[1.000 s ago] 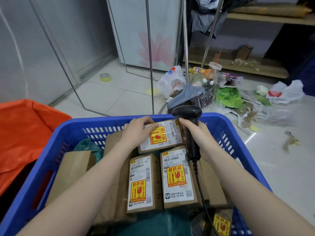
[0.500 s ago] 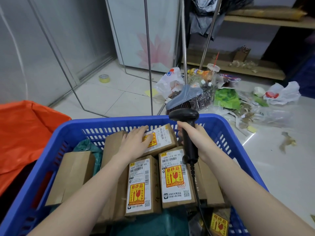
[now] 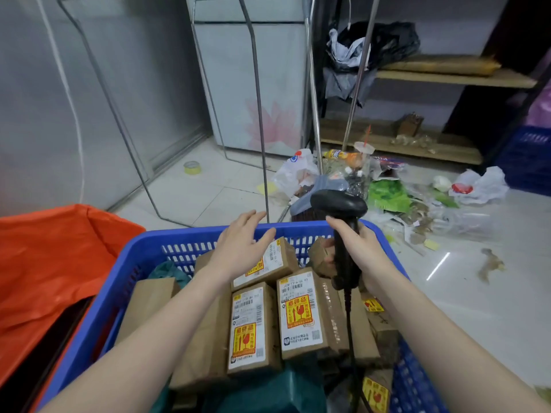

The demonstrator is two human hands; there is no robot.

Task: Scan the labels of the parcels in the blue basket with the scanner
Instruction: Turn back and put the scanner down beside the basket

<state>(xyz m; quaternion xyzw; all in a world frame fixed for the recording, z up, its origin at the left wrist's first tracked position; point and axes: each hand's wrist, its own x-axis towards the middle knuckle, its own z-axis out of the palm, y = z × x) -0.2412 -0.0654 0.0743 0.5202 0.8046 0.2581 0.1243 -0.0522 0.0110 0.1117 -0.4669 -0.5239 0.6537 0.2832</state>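
left hand: palm down, fingers spread & loose, holding nothing; hovers over the far parcel, contact can't tell
right hand: fingers wrapped round the scanner handle, firm hold
scanner: black, handheld, upright, head above the basket's far rim; black cord hangs from the handle base down over the parcels
blue basket: plastic, slotted walls, centre-bottom of view, full of parcels
far parcel: brown box, tilted, white label w/ yellow-red sticker, partly under the left hand, near far wall of basket
mid-left parcel: brown box, label up, barcode + yellow fragile sticker, lies just beside mid-right parcel
mid-right parcel: brown box, label up, yellow sticker, just left of the cord
other parcels: plain brown boxes at left side and right side of basket; dark green bag at near end
orange bag: left of basket, touching its side
floor: pale tile, rubbish pile beyond the basket; tape roll near the wall
shelf: wooden, back right
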